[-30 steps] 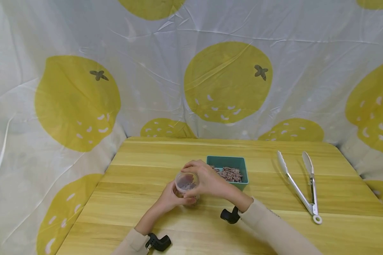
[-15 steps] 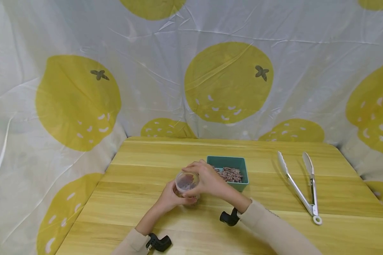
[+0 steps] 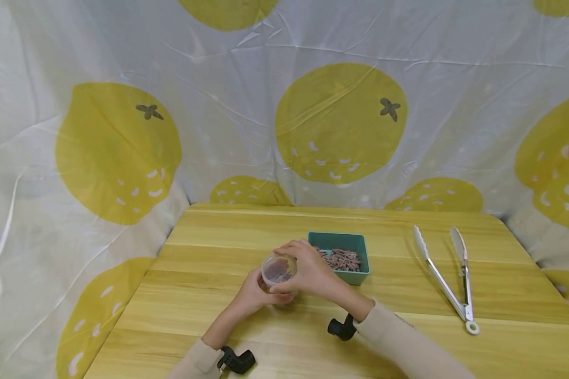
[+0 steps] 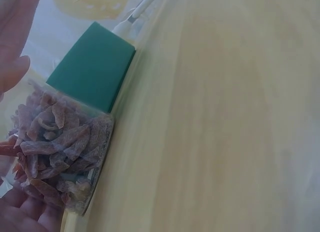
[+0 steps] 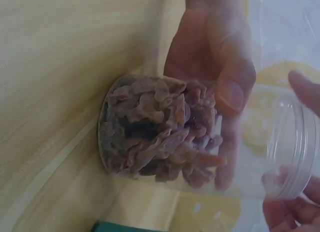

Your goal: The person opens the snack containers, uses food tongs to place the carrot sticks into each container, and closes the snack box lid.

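Note:
A clear plastic jar, partly filled with brown dried strips, stands upright on the table between my hands. My left hand grips the body from the left, its thumb along the near side. From the right, my right hand holds the ringed top end, fingers at the far edge and thumb at the near edge. Whether that end is a separate clear lid or the bare rim, I cannot tell. Much of the jar's lower part is hidden by my hands in the head view.
A teal rectangular box with more brown strips sits just behind and right of the jar. Spread metal tongs lie farther right on the wooden table. A lemon-print cloth hangs behind the table.
Both hands keep their places at the jar. Only a very slight shift of the whole head view shows.

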The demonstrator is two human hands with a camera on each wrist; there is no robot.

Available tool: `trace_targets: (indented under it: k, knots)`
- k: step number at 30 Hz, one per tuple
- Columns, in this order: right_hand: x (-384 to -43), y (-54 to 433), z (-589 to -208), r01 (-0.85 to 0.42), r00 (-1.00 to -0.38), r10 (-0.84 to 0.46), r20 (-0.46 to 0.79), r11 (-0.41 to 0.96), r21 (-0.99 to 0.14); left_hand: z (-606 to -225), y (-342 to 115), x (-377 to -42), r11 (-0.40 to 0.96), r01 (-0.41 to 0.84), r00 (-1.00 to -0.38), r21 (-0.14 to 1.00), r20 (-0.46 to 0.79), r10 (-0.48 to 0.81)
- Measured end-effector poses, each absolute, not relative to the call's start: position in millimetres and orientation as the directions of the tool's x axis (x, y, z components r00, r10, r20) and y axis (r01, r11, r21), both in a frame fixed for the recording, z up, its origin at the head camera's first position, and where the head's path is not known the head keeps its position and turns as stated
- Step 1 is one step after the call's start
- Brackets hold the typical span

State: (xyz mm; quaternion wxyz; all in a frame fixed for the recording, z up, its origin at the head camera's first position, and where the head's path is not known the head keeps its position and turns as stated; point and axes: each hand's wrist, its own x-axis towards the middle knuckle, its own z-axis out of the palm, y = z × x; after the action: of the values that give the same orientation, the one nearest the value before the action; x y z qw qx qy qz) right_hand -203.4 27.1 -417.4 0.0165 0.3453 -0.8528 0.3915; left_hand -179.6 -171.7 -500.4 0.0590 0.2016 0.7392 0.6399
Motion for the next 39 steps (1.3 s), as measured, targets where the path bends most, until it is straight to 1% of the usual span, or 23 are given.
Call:
trace_targets:
  k: [3, 8, 11, 14, 19, 25, 28, 32, 36, 39]
  knots:
    - [-211, 34, -422, -0.594, -0.732, -0.615, 0.292, 0.367, -0.716, -501, -172, -181, 0.086, 0.235, -0.902, 0.968, 0.185, 0.391]
    - [-223, 46, -427, -0.531, -0.679, -0.685, 0.264, 0.21, -0.821, -500, -172, -181, 0.078, 0.225, -0.9, 0.971, 0.176, 0.4]
    - [-228, 49, -429, -0.498, -0.656, -0.712, 0.249, 0.161, -0.852, -500, -172, -180, 0.085, 0.212, -0.905, 0.974, 0.163, 0.394]
    - [-230, 50, -431, -0.473, -0.653, -0.72, 0.235, 0.145, -0.869, -500, -172, -180, 0.102, 0.206, -0.91, 0.973, 0.153, 0.385]
    - [-229, 48, -436, -0.442, -0.685, -0.691, 0.232, 0.14, -0.886, -499, -172, -180, 0.119, 0.208, -0.915, 0.971, 0.151, 0.374]
    - [-225, 46, -444, -0.492, -0.72, -0.633, 0.284, 0.176, -0.853, -499, -171, -179, 0.13, 0.206, -0.926, 0.97, 0.15, 0.347]
    - [-221, 46, -446, -0.491, -0.745, -0.599, 0.294, 0.193, -0.85, -500, -171, -178, 0.131, 0.213, -0.925, 0.968, 0.156, 0.347]
    - [-211, 44, -446, -0.473, -0.797, -0.523, 0.303, 0.229, -0.851, -499, -170, -178, 0.135, 0.215, -0.925, 0.967, 0.158, 0.345]
    - [-198, 38, -443, -0.462, -0.85, -0.417, 0.321, 0.298, -0.835, -498, -168, -177, 0.151, 0.208, -0.932, 0.966, 0.15, 0.329]
    - [-189, 33, -442, -0.447, -0.877, -0.349, 0.33, 0.343, -0.826, -497, -168, -178, 0.165, 0.213, -0.936, 0.963, 0.153, 0.317]
